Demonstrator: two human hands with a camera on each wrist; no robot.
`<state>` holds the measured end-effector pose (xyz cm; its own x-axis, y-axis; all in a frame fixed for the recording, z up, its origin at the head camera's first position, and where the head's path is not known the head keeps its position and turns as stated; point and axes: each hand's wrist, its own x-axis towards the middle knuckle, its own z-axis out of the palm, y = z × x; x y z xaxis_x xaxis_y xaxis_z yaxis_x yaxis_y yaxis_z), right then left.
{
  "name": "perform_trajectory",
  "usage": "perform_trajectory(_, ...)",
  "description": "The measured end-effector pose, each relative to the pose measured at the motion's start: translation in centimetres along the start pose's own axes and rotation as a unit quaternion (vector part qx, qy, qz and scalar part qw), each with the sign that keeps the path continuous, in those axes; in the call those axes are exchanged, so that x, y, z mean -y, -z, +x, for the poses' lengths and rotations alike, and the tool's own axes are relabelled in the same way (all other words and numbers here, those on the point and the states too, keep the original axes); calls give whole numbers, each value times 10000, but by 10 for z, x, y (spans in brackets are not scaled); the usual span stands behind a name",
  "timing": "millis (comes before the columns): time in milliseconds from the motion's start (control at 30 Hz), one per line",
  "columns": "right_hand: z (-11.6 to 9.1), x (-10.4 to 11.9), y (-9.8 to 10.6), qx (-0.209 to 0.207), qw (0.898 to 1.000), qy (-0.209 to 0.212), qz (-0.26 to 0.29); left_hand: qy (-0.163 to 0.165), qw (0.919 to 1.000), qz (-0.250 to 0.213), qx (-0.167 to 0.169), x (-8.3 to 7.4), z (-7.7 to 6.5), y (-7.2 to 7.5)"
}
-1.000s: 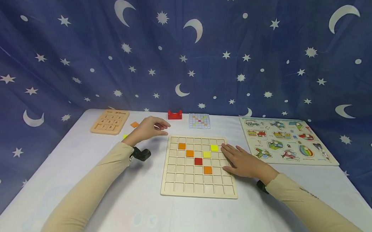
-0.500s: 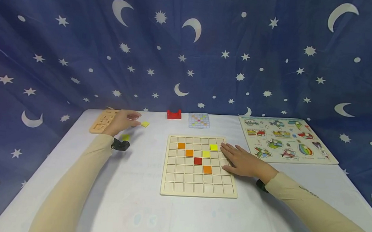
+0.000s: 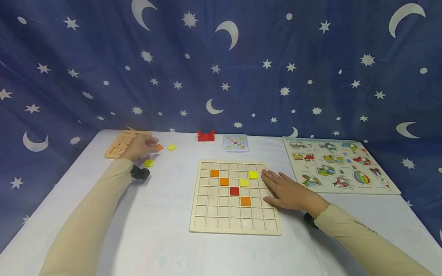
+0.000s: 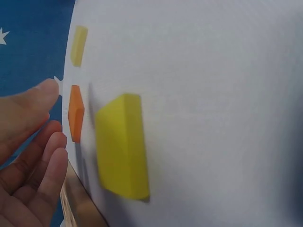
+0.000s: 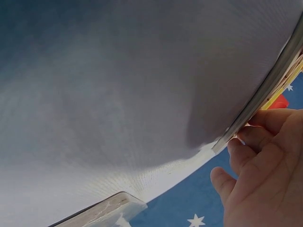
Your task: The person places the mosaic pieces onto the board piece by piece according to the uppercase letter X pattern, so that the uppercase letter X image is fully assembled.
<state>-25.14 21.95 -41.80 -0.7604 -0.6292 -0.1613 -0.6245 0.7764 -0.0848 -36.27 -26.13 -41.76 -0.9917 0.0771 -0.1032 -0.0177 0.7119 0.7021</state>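
My left hand (image 3: 138,146) hovers at the back left, thumb and fingers parted, right beside a small orange tile (image 3: 159,147). In the left wrist view the orange tile (image 4: 75,113) is just beyond the fingertips, and nothing shows between them. A yellow tile (image 3: 172,147) lies farther right, and another yellow tile (image 3: 149,163) lies close to the wrist. My right hand (image 3: 290,193) rests with straight fingers on the right edge of the wooden grid board (image 3: 219,225). Several orange and yellow tiles and a red tile (image 3: 234,191) sit in its cells.
A wooden number puzzle (image 3: 115,152) is partly under the left hand. At the back are a red stand (image 3: 206,136) and a patterned grid card (image 3: 236,143). A picture puzzle board (image 3: 333,172) lies at the right, with a starry curtain (image 3: 224,83) behind the table.
My left hand has moved left, away from the grid board, to the orange tile. A yellow tile now lies to the right of that orange one. The right hand has stayed put.
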Motion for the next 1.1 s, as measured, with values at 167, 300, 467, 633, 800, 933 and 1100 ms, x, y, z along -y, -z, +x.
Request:
perform_trajectory(167,1,1,0,21,10000,-33,-17,15,9997,230,-68,1,2,-3)
perform_trajectory(300,1,1,0,27,10000,-37,-10,-105,9994,323,-74,2,3,-5)
perform_trajectory(467,0,0,1,13,10000,-3,0,-237,9988,437,-42,2,1,-6)
perform_trajectory(633,-1,0,0,21,10000,-18,5,-310,9984,466,-23,2,1,-6)
perform_trajectory(800,0,0,0,52,10000,-60,-13,-214,9988,431,-5,4,0,-4)
perform_trajectory(933,0,0,0,46,10000,-42,-10,-93,9990,429,87,2,-3,-4)
perform_trajectory(1100,1,-1,-1,37,10000,-25,-2,-137,9989,394,226,-3,-7,-6)
